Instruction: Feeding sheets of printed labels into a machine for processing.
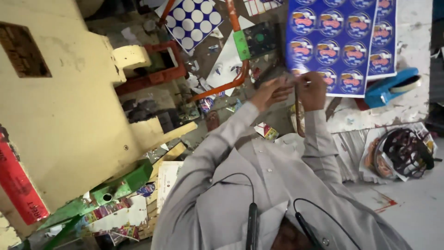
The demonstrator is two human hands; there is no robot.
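— What are the hands on?

— Both meet at the lower edge of the blue printed sheet (335,44), the one covered in round labels. The left hand (273,92) has its fingers pressed together, pinching something small and pale near that edge; it is too blurred to say what. The right hand (312,90) is curled beside it, touching the sheet; whether its fingers grip anything, I cannot tell.

— And the sheet?

— It lies flat on the worn white surface (411,55), with a blue tool (391,85) just right of it. The cream machine (69,106) stands well apart at the left, and a scrap sheet with punched-out holes (192,21) lies beyond.
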